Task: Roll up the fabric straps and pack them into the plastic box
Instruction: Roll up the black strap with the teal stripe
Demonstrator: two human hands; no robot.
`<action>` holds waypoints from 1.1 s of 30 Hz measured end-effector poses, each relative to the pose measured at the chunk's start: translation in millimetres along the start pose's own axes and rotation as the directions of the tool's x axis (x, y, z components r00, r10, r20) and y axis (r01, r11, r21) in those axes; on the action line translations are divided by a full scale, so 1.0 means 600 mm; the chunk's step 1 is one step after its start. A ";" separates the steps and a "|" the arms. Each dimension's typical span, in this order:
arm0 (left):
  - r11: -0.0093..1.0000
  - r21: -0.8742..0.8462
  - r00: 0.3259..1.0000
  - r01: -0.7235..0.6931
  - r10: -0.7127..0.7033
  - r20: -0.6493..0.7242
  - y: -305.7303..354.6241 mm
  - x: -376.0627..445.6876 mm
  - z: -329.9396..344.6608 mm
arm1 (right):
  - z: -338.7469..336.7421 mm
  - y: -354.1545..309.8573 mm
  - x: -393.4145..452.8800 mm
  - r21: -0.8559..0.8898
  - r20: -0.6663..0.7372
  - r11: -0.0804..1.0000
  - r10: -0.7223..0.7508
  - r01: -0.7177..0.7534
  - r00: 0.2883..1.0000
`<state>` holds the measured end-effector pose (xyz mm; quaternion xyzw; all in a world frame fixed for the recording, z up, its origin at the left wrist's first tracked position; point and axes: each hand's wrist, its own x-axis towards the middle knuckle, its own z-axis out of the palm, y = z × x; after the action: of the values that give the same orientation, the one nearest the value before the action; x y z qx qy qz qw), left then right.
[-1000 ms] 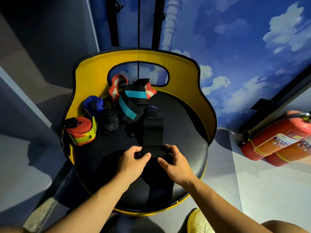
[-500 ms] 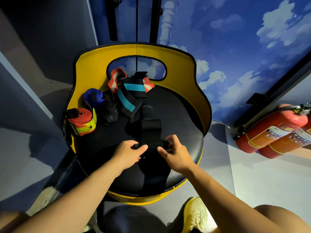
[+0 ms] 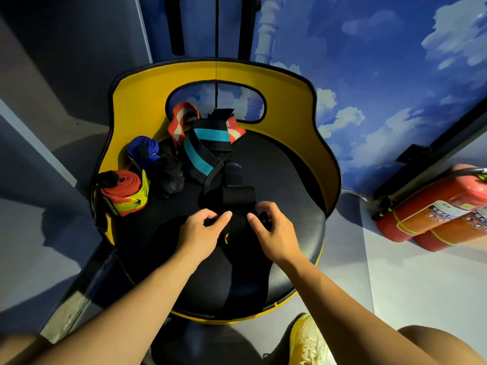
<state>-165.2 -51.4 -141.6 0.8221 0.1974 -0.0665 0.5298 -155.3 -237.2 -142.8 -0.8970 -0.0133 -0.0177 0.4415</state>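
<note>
Round black seat point(image 3: 276, 167) with yellow backrest carries all straps; no plastic box in view. Black strap point(image 3: 238, 197) lies mid-seat, flat part shorter than a second ago, roll at its near end thicker: rolling is advancing. Left hand point(image 3: 201, 230) and right hand point(image 3: 274, 230) flank the roll, fingers curled, pinching it. Orange roll point(image 3: 122, 191) and blue roll point(image 3: 143, 150) sit finished at the left; teal-striped strap point(image 3: 204, 146) still loose.

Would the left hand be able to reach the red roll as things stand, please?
Probably yes: the red roll lies uncovered at the seat's left edge, nothing between, but the left hand now grips the black strap.
</note>
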 end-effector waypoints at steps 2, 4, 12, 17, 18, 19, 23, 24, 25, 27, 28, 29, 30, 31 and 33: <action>1.000 -0.028 1.000 0.010 -0.009 0.018 -0.006 -0.001 0.003 | 0.008 0.004 -0.003 -0.103 -0.043 0.994 -0.040 0.035 0.998; 1.000 -0.014 0.999 0.010 -0.009 0.042 -0.009 -0.006 0.004 | 0.011 0.004 -0.005 -0.152 -0.088 0.988 0.000 -0.013 0.996; 0.993 -0.106 0.996 0.053 -0.044 0.078 -0.014 -0.016 0.003 | -0.001 -0.001 -0.035 -0.296 0.106 0.950 -0.070 0.099 0.992; 0.990 -0.133 0.993 0.051 -0.036 0.109 -0.012 -0.036 0.002 | -0.016 -0.008 -0.045 -0.160 0.154 0.987 0.038 -0.013 0.987; 0.994 -0.096 0.991 0.045 -0.032 0.128 -0.013 -0.043 0.000 | -0.019 -0.010 -0.049 -0.137 0.160 0.990 0.051 -0.029 0.986; 0.998 -0.050 0.990 0.025 -0.017 0.141 -0.016 -0.049 -0.002 | -0.022 -0.012 -0.054 -0.121 0.166 0.992 0.060 -0.040 0.984; 0.999 0.039 0.989 -0.014 0.009 0.147 -0.027 -0.059 -0.011 | -0.025 -0.014 -0.066 -0.149 0.184 0.985 0.112 -0.085 0.977; 0.999 0.052 0.989 -0.010 0.002 0.151 -0.028 -0.058 -0.012 | -0.025 -0.014 -0.065 -0.163 0.186 0.982 0.124 -0.094 0.975; 0.998 0.065 0.989 -0.007 -0.003 0.151 -0.030 -0.056 -0.013 | -0.025 -0.015 -0.064 -0.177 0.187 0.979 0.134 -0.101 0.973; 0.995 0.103 0.989 -0.003 -0.012 0.144 -0.031 -0.048 -0.013 | -0.025 -0.017 -0.056 -0.206 0.179 0.971 0.156 -0.118 0.971; 0.992 0.126 0.990 -0.003 -0.015 0.138 -0.027 -0.045 -0.012 | -0.023 -0.018 -0.051 -0.214 0.166 0.968 0.168 -0.131 0.972; 0.989 0.146 0.992 -0.009 -0.010 0.126 -0.023 -0.042 -0.010 | -0.020 -0.018 -0.046 -0.217 0.143 0.966 0.175 -0.142 0.974; 0.987 0.158 0.994 -0.012 -0.005 0.109 -0.017 -0.039 -0.008 | -0.015 -0.018 -0.040 -0.224 0.113 0.963 0.179 -0.150 0.977; 0.986 0.167 0.996 -0.014 -0.001 0.090 -0.009 -0.035 -0.006 | -0.011 -0.020 -0.035 -0.229 0.082 0.963 0.167 -0.145 0.982; 0.988 0.156 0.999 0.002 -0.008 0.036 0.006 -0.031 -0.001 | -0.004 -0.023 -0.027 -0.199 0.044 0.970 0.155 -0.143 0.987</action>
<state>-181.1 -56.7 -132.2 0.8593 0.1840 -0.0981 0.4670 -171.9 -230.7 -131.2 -0.9345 0.0428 0.0410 0.3509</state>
